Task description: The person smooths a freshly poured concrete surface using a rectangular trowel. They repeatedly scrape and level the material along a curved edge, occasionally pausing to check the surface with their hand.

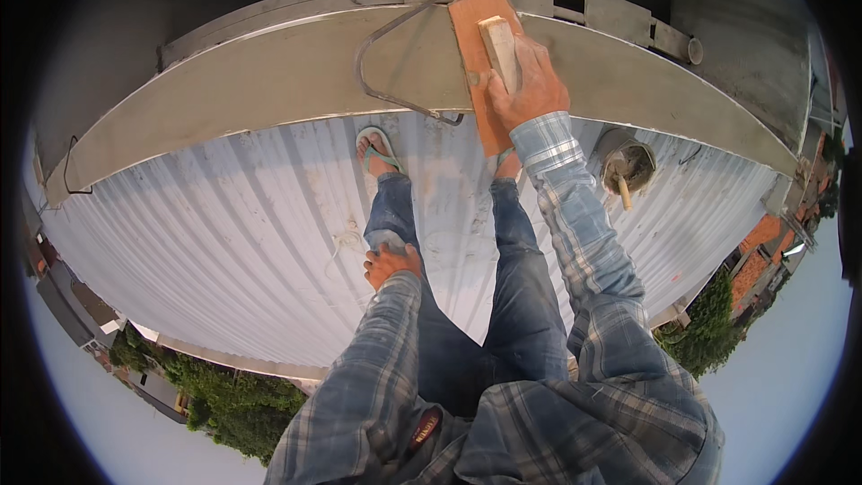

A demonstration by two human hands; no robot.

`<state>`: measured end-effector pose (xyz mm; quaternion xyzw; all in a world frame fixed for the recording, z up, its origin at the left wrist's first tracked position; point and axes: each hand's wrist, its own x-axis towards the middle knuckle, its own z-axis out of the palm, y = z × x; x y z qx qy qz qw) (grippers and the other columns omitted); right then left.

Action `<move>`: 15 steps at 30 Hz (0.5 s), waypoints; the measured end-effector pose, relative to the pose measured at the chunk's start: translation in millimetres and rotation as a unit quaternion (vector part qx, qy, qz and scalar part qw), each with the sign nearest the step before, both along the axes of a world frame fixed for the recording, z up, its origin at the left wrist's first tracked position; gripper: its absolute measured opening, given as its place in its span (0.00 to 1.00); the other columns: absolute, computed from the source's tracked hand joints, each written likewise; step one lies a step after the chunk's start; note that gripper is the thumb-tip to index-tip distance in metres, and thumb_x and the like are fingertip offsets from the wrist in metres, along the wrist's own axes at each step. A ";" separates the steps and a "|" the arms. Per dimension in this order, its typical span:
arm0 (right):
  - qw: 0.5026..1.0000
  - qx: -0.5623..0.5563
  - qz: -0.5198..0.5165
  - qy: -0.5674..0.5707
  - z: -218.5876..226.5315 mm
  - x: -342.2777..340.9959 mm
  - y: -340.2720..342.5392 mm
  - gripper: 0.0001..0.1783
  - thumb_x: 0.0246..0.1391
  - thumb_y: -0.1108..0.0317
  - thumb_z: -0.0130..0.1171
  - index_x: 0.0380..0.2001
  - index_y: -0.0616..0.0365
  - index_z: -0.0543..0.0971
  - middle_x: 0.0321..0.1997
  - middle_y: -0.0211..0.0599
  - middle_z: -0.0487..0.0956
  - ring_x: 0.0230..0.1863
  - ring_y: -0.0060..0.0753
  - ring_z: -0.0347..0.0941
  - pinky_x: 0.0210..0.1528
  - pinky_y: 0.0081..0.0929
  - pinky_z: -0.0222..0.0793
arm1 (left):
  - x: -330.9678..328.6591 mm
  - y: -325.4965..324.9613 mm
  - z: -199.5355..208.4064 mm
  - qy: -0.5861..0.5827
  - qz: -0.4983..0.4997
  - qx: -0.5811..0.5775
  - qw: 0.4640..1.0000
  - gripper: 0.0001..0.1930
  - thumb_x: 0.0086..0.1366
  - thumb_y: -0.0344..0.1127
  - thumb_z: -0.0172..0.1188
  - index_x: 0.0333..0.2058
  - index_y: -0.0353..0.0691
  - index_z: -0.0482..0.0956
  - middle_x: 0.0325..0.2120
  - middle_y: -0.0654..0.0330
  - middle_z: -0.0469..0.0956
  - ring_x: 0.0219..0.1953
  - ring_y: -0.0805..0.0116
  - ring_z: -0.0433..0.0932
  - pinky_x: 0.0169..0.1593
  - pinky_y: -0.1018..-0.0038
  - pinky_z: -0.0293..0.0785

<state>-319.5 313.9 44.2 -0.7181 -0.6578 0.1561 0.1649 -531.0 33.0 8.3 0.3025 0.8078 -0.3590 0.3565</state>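
My right hand (532,83) is closed around the pale wooden handle of a plastering float (469,40). The float has a flat, orange-brown board and lies against the smooth grey cement band (269,76). Lower down, my left hand (392,265) rests on my left knee with its fingers curled over the jeans. A pale grey patch (386,239) shows beside those fingers; I cannot tell whether it is dust or a separate thing. To the right of my right forearm stands a bucket (620,148) of grey mortar, with a wooden tool handle (625,192) sticking out.
Bent metal rod clamps (362,58) hang over the band, another (68,166) at far left. Boards (620,16) run along its far edge. My sandalled feet (377,151) stand on a ridged metal roof (269,216). Trees (238,404) and rooftops show beyond the roof edge.
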 end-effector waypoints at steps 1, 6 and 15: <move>1.000 0.004 0.001 -0.009 -7.5 19.6 -10.2 0.30 0.52 0.61 0.67 0.56 0.61 0.75 0.54 0.48 0.77 0.52 0.52 0.78 0.56 0.42 0.75 | -0.4 6.7 -5.6 -0.001 0.013 0.009 1.000 0.33 0.60 0.58 0.61 0.58 0.43 0.77 0.54 0.51 0.73 0.58 0.51 0.73 0.61 0.58 0.69; 0.992 -0.015 -0.125 -0.008 -15.2 52.5 5.9 0.31 0.50 0.60 0.68 0.56 0.59 0.74 0.54 0.45 0.77 0.54 0.54 0.76 0.57 0.45 0.75 | 1.6 4.9 -9.3 0.000 0.002 0.019 1.000 0.33 0.60 0.58 0.62 0.57 0.42 0.78 0.54 0.50 0.73 0.58 0.51 0.73 0.61 0.58 0.70; 0.990 -0.077 -0.102 -0.056 -21.9 80.3 -18.1 0.32 0.53 0.55 0.65 0.59 0.57 0.72 0.57 0.47 0.74 0.57 0.55 0.75 0.57 0.46 0.74 | 2.1 10.8 -8.0 -0.003 0.010 0.028 1.000 0.33 0.61 0.59 0.61 0.57 0.41 0.78 0.55 0.49 0.73 0.58 0.50 0.72 0.61 0.58 0.69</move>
